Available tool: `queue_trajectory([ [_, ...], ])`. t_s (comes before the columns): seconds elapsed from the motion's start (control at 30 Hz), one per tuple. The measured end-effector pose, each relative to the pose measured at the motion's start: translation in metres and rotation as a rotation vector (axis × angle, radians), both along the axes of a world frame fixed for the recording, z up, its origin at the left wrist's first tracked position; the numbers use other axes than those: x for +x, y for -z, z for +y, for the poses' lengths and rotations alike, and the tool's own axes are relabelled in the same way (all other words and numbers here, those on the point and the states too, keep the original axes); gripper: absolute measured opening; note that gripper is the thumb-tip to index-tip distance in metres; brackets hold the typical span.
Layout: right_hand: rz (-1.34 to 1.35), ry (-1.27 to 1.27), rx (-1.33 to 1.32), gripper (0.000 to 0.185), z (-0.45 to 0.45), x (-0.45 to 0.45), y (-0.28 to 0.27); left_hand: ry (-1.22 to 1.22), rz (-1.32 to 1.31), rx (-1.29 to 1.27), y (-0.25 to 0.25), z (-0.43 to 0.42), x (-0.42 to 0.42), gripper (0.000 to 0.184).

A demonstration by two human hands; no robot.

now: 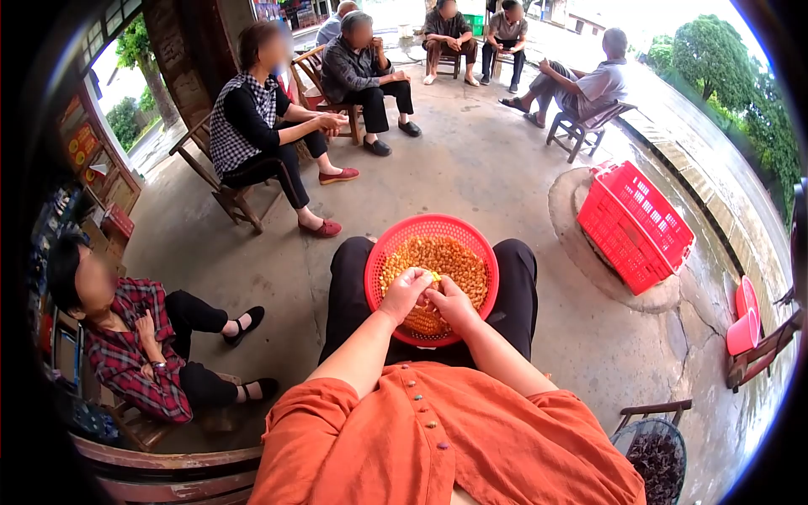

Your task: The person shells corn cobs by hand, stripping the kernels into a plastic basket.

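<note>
Left hand (406, 290) and right hand (453, 305) meet over a round red perforated plastic basket (431, 225) — thumbs and fingers of both pinched round a small bright-yellow piece (435, 276), mostly covered by fingertips, exact shape unclear. The piece sits just above a bed of loose orange-yellow kernels (459, 261) spread across the basket's bottom. Basket rests on the lap, between thighs in black trousers (516, 282); wearer's top is a buttoned orange shirt (383, 429).

Left side: seated person in red plaid shirt (151, 341), arms folded in; farther up, seated person in black-and-white checked vest (231, 139). More people sit on chairs toward the back. Right side, on the grey concrete floor (505, 189): red slatted plastic crate (635, 227), well apart from the basket — pinkish-red plastic pail (743, 335) beyond it, near the edge.
</note>
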State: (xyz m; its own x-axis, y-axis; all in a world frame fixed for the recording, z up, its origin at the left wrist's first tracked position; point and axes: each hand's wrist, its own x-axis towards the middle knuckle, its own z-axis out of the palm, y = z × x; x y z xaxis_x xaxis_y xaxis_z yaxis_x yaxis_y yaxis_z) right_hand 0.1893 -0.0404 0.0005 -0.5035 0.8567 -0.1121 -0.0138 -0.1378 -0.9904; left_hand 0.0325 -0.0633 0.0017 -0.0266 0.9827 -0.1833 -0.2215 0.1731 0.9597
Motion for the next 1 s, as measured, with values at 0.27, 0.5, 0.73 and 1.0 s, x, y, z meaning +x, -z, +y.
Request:
queue_trajectory([
  [0.27, -0.050, 0.016, 0.006, 0.021, 0.002, -0.001, 0.008, -0.003, 0.031, 0.150, 0.013, 0.003, 0.004, 0.017],
  [0.5, -0.057, 0.012, 0.012, 0.023, 0.003, -0.001, 0.010, 0.070, 0.107, 0.161, 0.007, 0.002, 0.002, 0.020],
  [0.73, 0.038, 0.006, -0.032, 0.021, 0.000, 0.000, -0.001, -0.025, 0.059, 0.078, 0.024, 0.008, 0.001, 0.033],
  [1.0, 0.017, 0.014, -0.009, 0.020, 0.000, 0.000, -0.002, 0.001, -0.052, 0.003, -0.007, -0.001, 0.001, 0.019],
])
